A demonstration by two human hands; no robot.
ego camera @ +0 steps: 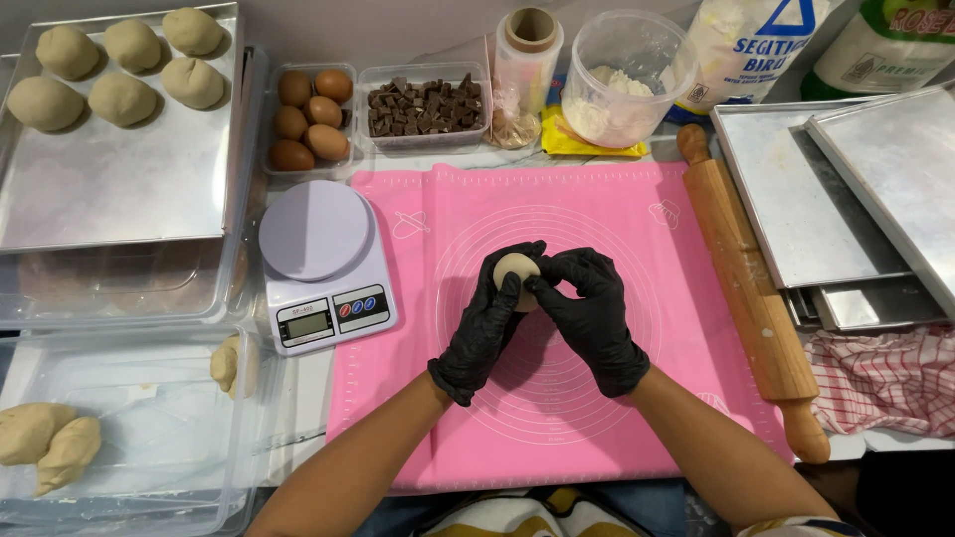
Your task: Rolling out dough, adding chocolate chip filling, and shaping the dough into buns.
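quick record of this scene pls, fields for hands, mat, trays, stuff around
hands: left hand and right hand, black gloves, both holding a dough ball
mat: pink mat under the hands
left tray: tray with six dough balls
scale: scale, nothing on it
back row: eggs, chocolate chunks, flour tub
right: rolling pin, stacked trays

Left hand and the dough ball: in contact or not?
Touching. The head view shows the gloved left hand cupped around the dough ball, its fingers wrapping the ball's left side with no gap; the right hand pinches it from the other side.
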